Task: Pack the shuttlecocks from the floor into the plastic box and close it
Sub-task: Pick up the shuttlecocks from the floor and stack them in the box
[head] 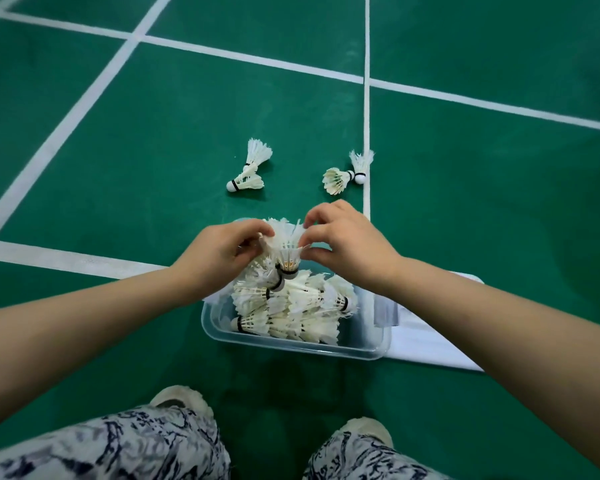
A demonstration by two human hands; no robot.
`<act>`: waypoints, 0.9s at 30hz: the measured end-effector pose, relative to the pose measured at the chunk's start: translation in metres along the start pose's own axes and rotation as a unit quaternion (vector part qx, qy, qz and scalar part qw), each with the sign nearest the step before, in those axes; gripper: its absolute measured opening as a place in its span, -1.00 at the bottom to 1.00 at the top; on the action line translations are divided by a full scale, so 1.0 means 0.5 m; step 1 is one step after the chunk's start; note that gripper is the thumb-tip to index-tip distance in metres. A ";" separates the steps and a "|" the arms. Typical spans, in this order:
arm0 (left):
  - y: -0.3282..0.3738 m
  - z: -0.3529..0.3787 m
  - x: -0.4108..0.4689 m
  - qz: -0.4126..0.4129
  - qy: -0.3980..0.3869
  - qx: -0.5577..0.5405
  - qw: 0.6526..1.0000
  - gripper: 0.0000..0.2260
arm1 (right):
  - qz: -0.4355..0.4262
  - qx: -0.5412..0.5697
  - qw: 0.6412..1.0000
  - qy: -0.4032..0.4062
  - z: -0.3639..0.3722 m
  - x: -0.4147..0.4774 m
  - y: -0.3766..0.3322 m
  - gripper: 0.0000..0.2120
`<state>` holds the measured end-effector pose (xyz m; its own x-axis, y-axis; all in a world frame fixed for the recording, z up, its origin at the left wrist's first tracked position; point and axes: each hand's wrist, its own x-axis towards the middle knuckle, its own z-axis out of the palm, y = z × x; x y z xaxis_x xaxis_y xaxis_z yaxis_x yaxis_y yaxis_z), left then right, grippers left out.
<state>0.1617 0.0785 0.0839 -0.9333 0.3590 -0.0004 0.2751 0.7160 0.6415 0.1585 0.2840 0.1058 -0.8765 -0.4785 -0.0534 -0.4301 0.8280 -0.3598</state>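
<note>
A clear plastic box (291,346) sits on the green floor, filled with several white feather shuttlecocks (302,306). Above its far end, my left hand (219,252) and my right hand (347,237) both pinch the feathers of one shuttlecock (284,245), which hangs cork-down over the pile. Beyond the box, two shuttlecocks (248,171) lie stacked on the floor at left, and two more (347,173) lie by the white line at right. The box's lid (426,337) lies flat to the right of the box, partly under my right forearm.
White court lines (367,98) cross the green floor. My knees in patterned trousers (125,448) and pale shoes (181,398) are close in front of the box.
</note>
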 end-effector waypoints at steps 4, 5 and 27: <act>-0.013 -0.003 -0.003 -0.020 0.010 0.013 1.000 -0.63 | 0.057 0.029 0.998 0.026 0.017 -0.016 0.028 -0.77; -0.018 -0.004 -0.004 -0.025 0.012 0.017 0.999 -0.64 | 0.087 0.042 0.995 0.024 0.023 -0.020 0.034 -0.77; -0.060 -0.001 -0.006 -0.071 0.010 0.000 0.997 -0.65 | 0.237 0.140 0.952 -0.135 0.167 0.064 0.034 -0.77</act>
<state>0.1562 0.0556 0.0653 -0.9674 0.2419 -0.0752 0.1404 0.7592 0.6356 0.1411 0.2584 0.0200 -0.8533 -0.1593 -0.4966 0.1085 0.8772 -0.4678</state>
